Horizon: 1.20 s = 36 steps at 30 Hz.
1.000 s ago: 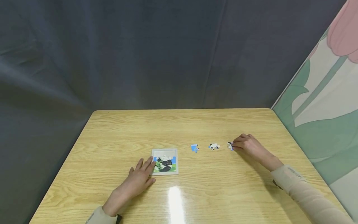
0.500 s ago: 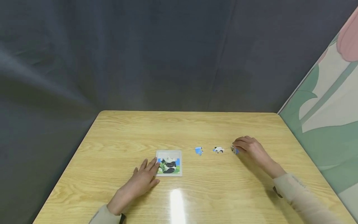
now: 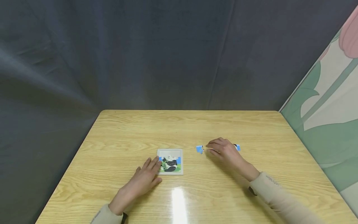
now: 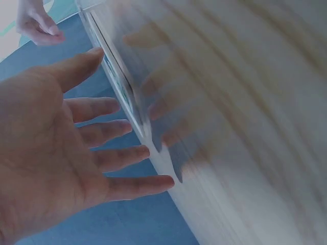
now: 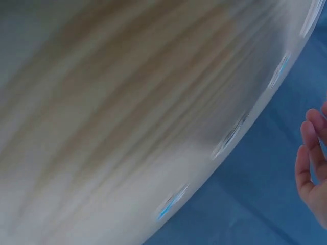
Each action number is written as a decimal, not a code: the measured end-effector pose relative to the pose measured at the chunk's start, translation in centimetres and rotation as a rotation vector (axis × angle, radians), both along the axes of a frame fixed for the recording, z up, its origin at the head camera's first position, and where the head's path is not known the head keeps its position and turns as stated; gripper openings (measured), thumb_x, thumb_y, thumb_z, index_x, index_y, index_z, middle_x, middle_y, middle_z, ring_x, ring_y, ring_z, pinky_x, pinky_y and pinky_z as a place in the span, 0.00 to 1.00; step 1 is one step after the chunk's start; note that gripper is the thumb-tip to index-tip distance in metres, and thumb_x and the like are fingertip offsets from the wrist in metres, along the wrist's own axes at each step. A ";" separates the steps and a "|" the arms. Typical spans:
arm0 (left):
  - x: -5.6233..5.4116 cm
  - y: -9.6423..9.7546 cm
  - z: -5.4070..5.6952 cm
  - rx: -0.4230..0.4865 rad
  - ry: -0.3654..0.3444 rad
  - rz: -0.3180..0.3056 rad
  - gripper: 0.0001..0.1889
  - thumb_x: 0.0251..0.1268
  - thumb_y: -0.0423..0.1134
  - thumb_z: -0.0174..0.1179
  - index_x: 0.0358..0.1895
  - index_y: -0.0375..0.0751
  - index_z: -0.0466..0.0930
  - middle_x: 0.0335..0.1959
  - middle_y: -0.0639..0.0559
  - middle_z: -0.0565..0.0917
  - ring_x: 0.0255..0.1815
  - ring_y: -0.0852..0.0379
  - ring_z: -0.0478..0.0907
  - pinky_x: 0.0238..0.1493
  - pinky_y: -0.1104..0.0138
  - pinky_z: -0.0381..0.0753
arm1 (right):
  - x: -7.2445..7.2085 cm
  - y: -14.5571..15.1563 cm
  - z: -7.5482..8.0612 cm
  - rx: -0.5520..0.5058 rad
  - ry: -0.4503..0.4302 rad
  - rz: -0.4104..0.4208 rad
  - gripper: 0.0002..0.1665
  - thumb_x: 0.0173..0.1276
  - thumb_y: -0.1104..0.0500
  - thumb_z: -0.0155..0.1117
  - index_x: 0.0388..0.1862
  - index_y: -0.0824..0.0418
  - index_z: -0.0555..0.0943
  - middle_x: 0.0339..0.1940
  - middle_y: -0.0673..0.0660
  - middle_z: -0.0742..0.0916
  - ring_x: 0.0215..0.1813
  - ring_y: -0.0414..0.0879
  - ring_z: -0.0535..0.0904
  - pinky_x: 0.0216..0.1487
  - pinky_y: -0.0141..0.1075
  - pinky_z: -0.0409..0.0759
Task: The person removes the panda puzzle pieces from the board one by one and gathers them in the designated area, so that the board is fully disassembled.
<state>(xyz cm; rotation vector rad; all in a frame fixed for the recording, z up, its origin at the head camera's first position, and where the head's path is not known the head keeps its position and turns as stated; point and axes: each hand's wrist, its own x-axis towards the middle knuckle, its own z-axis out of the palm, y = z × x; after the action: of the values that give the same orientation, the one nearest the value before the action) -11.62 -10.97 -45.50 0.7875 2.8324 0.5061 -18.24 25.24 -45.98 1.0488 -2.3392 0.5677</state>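
A square jigsaw puzzle frame (image 3: 181,169) holds a partly assembled panda picture, with a bare pale strip along its top. My left hand (image 3: 145,179) lies spread, its fingertips on the frame's left edge; the left wrist view shows those fingers (image 4: 122,161) straight. Right of the frame rests a blue jigsaw piece (image 3: 199,149). My right hand (image 3: 226,152) hovers with loosely bent fingers over a panda-face piece (image 5: 230,137), which it hides in the head view. Beyond it lies another blue, black and white piece (image 3: 238,147). Nothing shows between the right fingers (image 5: 304,173).
The pieces stand in a row on a wood-grain table (image 3: 134,130). A dark curtain (image 3: 167,56) hangs behind the table's far edge. On the right is a panel with a tulip pattern (image 3: 330,112). Light glares off the table (image 3: 179,205) near the front.
The right hand has let go of the rightmost piece, now turned with its blue side right, and moved left over the middle piece. My left hand stays at the frame. The head view has shifted slightly.
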 end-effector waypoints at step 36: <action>3.5 7.7 -0.1 -0.227 0.097 0.015 0.38 0.63 0.55 0.61 0.66 0.29 0.67 0.67 0.35 0.68 0.69 0.36 0.61 0.50 0.34 0.72 | -0.5 -17.4 0.5 0.267 -0.473 0.007 0.15 0.59 0.53 0.72 0.43 0.59 0.87 0.45 0.55 0.83 0.44 0.48 0.76 0.40 0.37 0.77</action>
<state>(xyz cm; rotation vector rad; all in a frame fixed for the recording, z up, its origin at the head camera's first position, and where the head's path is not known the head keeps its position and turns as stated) -8.11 -3.23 -45.57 0.7654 2.9167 0.1462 -18.77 7.88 -45.49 1.1355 -2.8894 0.5651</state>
